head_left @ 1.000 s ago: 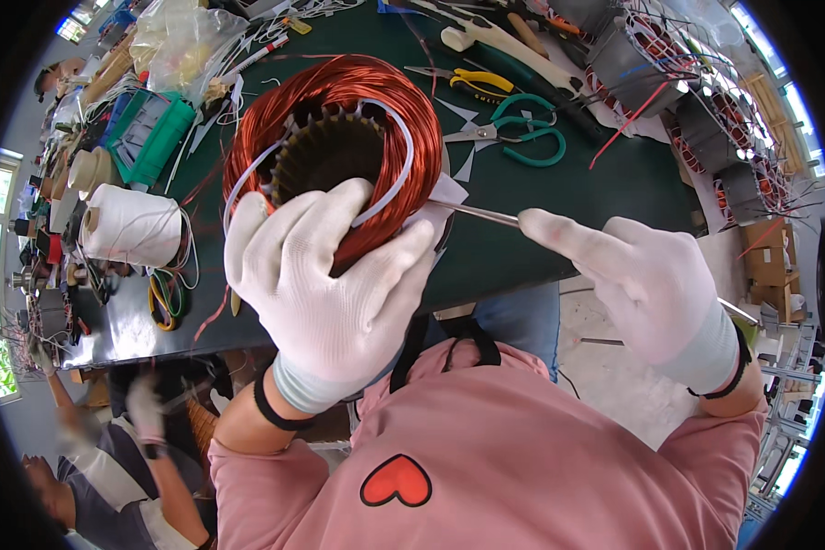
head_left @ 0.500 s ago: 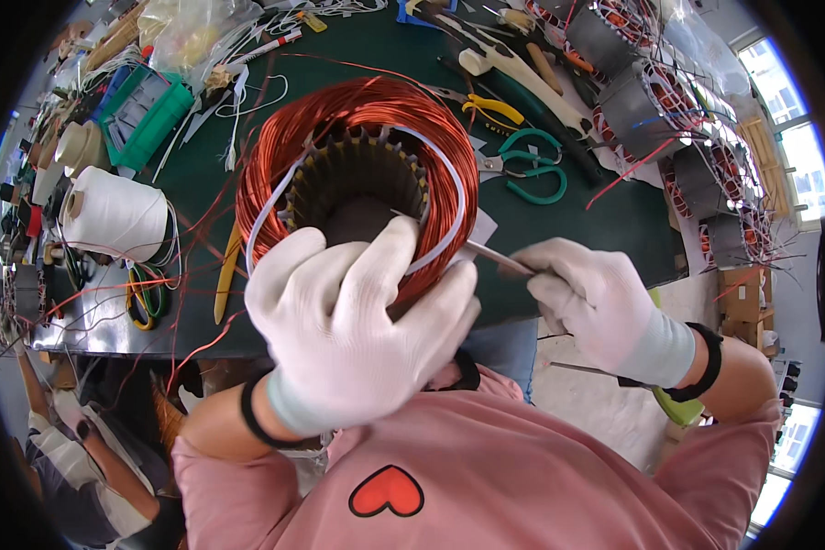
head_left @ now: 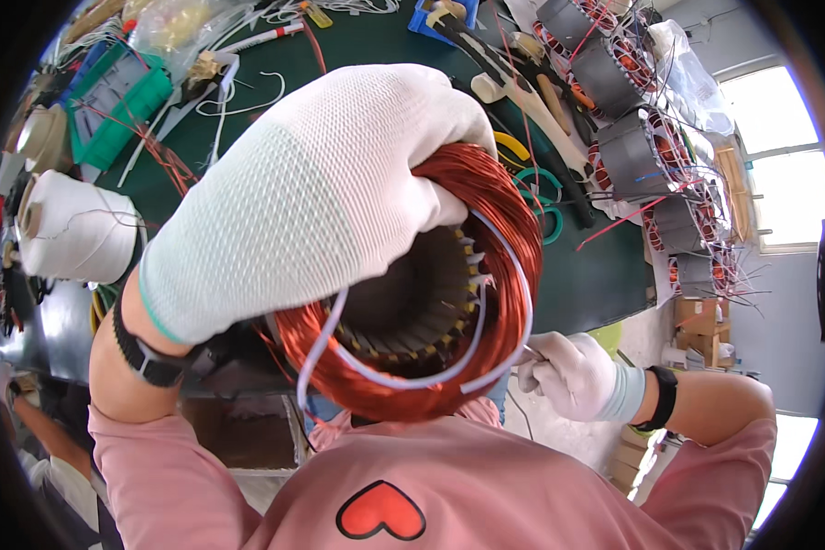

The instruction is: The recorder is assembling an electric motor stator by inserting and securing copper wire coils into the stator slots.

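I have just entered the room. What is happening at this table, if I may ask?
A person in white gloves is handling a copper-wound core at the near edge of a dark green table, its round opening facing the camera. The left hand reaches across the core and grips its far side. The right hand is curled close by its lower right side; whether it holds something is hard to see. Pale tubing runs around the winding.

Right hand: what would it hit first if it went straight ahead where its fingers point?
Most likely the lower right side of the copper winding, just left of the right hand; depth is unclear from this single view, so it might pass underneath.
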`<state>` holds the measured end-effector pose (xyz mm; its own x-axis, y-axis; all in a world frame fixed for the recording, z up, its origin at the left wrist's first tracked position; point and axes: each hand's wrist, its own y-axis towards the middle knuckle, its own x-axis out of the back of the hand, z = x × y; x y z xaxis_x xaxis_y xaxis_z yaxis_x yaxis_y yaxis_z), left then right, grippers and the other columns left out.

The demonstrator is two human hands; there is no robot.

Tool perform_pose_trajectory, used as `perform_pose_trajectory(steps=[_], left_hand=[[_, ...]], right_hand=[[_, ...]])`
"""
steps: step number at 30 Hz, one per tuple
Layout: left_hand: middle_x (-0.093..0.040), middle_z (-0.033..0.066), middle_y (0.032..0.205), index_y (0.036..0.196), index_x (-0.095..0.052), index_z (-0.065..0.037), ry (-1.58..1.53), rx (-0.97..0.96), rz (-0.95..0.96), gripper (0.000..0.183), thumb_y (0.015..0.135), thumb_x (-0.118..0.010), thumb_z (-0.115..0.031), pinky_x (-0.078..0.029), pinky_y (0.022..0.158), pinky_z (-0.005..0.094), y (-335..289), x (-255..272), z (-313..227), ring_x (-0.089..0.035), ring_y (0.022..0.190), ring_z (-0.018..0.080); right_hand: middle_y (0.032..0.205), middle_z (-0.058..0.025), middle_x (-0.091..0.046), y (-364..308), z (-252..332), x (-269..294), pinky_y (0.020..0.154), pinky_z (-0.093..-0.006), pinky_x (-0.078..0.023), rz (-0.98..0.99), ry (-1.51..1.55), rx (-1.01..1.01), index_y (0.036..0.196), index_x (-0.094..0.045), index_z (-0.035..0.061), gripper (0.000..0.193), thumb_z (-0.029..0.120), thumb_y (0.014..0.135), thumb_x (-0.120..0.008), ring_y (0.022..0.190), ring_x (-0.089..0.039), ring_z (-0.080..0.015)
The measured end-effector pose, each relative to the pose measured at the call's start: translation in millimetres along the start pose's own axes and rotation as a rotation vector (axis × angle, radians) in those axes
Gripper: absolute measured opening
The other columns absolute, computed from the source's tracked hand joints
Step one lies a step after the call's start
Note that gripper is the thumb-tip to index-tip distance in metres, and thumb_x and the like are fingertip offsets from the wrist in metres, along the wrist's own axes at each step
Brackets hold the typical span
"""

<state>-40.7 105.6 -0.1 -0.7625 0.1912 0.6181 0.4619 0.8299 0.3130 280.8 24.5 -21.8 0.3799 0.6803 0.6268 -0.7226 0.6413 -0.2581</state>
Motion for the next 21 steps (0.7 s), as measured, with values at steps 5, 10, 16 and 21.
perform_pose_trajectory(steps=[5,10,16,21], left_hand=[[-0.064,0.0087,0.091,0.105,-0.073,-0.001,-0.188,0.011,0.044,0.032,0.074,-0.077,0.004,-0.051,0.081,0.0324,16,5,8,-0.066,0.088,0.0215],[-0.07,0.0046,0.097,0.106,-0.074,0.001,-0.156,0.107,0.114,0.036,0.071,-0.075,0.009,-0.053,0.087,0.027,17,-1,9,-0.068,0.094,0.0129],[-0.069,0.0124,0.123,0.124,-0.069,0.0,0.431,0.003,-0.228,0.044,0.081,-0.073,-0.002,-0.048,0.104,0.0344,-1,-1,-27,-0.066,0.115,0.0232],[-0.065,0.016,0.127,0.105,-0.074,-0.008,0.746,0.071,0.022,0.027,0.079,-0.076,-0.016,-0.046,0.104,0.0441,-84,-9,-135,-0.062,0.118,0.0349]], right_hand=[[0.084,-0.0144,-0.07,-14,-84,-66,0.059,-0.0429,-0.055,-0.195,0.14,0.239,0.113,-0.059,-0.0008,0.02,0.001,0.093,-0.061,0.067,-0.069,-0.035],[0.088,-0.0139,-0.072,16,-40,-62,0.065,-0.0393,-0.059,-0.256,0.075,0.213,0.112,-0.062,-0.0009,0.02,0.002,0.091,-0.061,0.073,-0.072,-0.0319],[0.09,-0.0111,-0.073,10,-23,-31,0.064,-0.0366,-0.058,-0.321,0.108,0.192,0.114,-0.062,0.0004,0.019,0.004,0.095,-0.059,0.07,-0.071,-0.0302],[0.085,-0.0135,-0.069,-4,-6,-11,0.065,-0.0412,-0.056,-0.33,-0.191,0.209,0.124,-0.064,0.0081,0.024,0.015,0.101,-0.061,0.075,-0.069,-0.0347]])
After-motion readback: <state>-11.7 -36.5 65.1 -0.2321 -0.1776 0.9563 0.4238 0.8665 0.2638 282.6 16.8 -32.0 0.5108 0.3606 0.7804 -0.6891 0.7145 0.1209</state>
